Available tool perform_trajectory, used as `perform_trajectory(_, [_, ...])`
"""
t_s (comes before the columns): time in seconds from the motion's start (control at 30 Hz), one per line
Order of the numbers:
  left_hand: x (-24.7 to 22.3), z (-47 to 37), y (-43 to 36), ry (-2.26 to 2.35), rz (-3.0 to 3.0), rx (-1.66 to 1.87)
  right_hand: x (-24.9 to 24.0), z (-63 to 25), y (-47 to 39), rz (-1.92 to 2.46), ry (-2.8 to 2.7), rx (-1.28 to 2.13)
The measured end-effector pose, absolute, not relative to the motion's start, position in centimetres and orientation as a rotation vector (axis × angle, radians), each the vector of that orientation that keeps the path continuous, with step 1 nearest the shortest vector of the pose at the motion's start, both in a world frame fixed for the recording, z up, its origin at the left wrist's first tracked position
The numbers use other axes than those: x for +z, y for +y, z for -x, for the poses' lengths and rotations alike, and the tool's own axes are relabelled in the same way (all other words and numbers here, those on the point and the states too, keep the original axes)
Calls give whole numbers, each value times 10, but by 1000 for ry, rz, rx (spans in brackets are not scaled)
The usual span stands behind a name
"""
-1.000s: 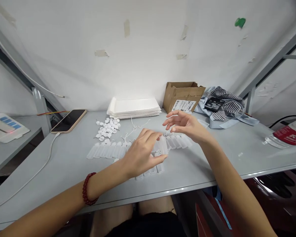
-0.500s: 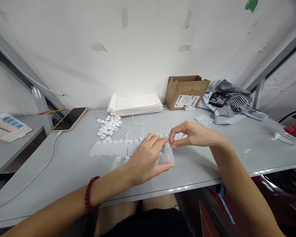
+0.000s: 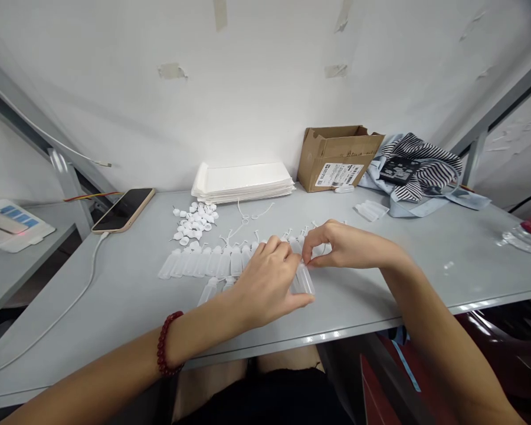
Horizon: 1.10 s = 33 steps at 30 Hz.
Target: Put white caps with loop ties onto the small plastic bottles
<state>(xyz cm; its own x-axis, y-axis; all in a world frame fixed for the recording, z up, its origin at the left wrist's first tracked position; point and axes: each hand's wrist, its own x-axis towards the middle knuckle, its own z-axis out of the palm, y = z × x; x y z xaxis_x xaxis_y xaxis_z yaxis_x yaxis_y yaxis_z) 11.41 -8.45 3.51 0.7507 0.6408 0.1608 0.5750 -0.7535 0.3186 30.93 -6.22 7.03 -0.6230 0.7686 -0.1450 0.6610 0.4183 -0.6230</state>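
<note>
A small translucent plastic bottle (image 3: 306,281) is held over the front part of the table by my left hand (image 3: 268,286), closed around it with the thumb along its lower end. At the bottle's neck, my right hand (image 3: 340,245) is closed in a pinch. Whatever its fingertips grip there is hidden. Behind and left of my hands runs a row of similar bottles (image 3: 203,262) lying side by side, with thin white loop straps at their necks. A shorter row, partly covered by my left forearm, includes another bottle (image 3: 209,289). Small white caps (image 3: 194,223) lie heaped beyond the row.
A stack of white sheets or envelopes (image 3: 243,182) and an open cardboard box (image 3: 338,158) stand against the wall. Loose bottles (image 3: 371,210) and a bundle of cloth (image 3: 418,171) lie at right. A phone (image 3: 124,211) with a white cable (image 3: 84,292) is at left.
My right fingertips have shifted slightly down onto the bottle's neck, and the bottle now tilts a little more. Both hands stay together at the bottle; the camera view has shifted slightly.
</note>
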Motion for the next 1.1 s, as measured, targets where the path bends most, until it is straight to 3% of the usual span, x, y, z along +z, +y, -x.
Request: perform_trajectory(1.1, [34,-117,-94,1037,-2757,315,67,-306,-67,1385,-2575,756])
